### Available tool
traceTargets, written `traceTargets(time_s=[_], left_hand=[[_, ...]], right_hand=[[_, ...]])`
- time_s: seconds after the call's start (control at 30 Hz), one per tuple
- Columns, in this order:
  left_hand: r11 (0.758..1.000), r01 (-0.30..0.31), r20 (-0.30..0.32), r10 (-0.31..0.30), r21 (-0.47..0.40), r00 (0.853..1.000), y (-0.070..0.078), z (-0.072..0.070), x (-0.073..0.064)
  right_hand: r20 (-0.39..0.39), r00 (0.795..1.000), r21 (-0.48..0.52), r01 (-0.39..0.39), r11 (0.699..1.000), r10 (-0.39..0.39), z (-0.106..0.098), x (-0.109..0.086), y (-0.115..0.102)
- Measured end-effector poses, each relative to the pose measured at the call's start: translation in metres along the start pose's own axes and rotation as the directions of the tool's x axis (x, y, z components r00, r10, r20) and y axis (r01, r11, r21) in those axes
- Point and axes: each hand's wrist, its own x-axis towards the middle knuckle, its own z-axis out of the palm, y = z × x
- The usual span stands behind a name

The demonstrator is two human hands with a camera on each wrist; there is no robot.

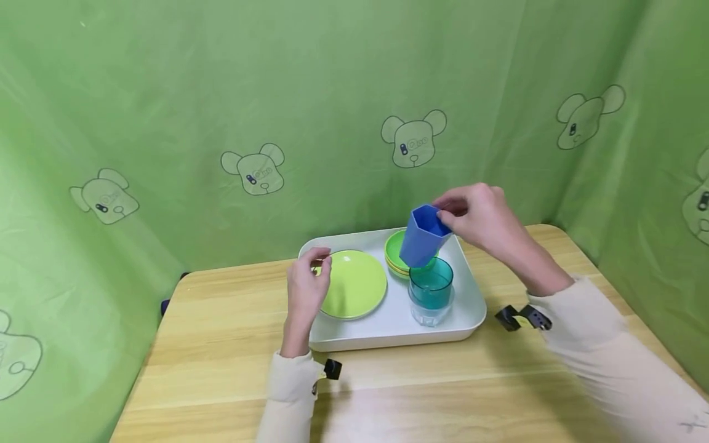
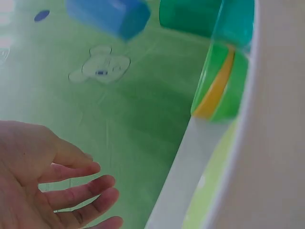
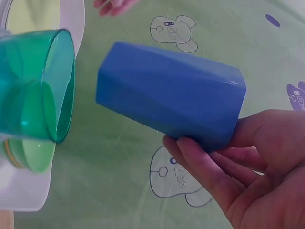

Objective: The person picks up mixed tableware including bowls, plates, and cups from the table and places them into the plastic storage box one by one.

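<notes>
My right hand (image 1: 483, 216) pinches a blue faceted cup (image 1: 419, 246) at its rim, thumb on the inside. The cup hangs tilted above a teal see-through cup (image 1: 432, 289), which sits in a clear cup (image 1: 429, 318). Behind them, partly hidden by the blue cup, is a stack of green and yellow bowls (image 1: 394, 247). My left hand (image 1: 306, 284) is over the left side of a white tray (image 1: 388, 335), beside a lime-green plate (image 1: 354, 284). In the left wrist view its fingers (image 2: 81, 194) are loosely bent, holding nothing.
The tray stands on a wooden table (image 1: 221, 344) near its back edge. A green curtain (image 1: 332, 74) with printed bear heads hangs behind and at both sides. Black wrist mounts (image 1: 332, 369) stick out from the sleeves.
</notes>
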Motion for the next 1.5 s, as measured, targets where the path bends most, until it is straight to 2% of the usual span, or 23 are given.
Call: traceTargets(time_s=[0.17,0.37,0.6,0.83,1.2,1.37,1.5], left_hand=[[0.999,0.048,0.005,-0.048,-0.025,0.999,-0.013,-0.01,-0.006],[0.991,0.101,0.011,-0.1,-0.087,0.995,-0.021,-0.016,-0.013],[0.991,0.078,-0.023,-0.081,-0.112,0.996,-0.022,-0.019,-0.014],[0.989,0.094,-0.025,-0.097,-0.111,0.995,-0.023,-0.021,-0.015],[0.987,0.117,-0.032,-0.121,-0.107,0.992,-0.025,-0.024,-0.017],[0.987,0.122,-0.033,-0.126,-0.107,0.991,-0.027,-0.026,-0.018],[0.984,0.143,-0.034,-0.147,-0.107,0.989,-0.029,-0.027,-0.019]], right_hand=[[0.058,0.998,-0.036,0.001,0.999,0.001,-0.003,-0.007,0.007],[0.088,0.996,-0.07,0.011,0.997,-0.005,0.0,-0.011,0.017],[0.122,0.993,-0.076,0.009,0.997,0.001,0.007,-0.015,0.028],[0.164,0.986,-0.089,0.023,0.996,-0.008,0.018,-0.024,0.037],[0.128,0.989,-0.12,0.084,0.989,-0.068,0.034,-0.032,0.054],[0.088,0.993,-0.104,0.089,0.991,-0.08,0.041,-0.035,0.061],[0.087,0.994,-0.084,0.079,0.993,-0.072,0.046,-0.035,0.064]])
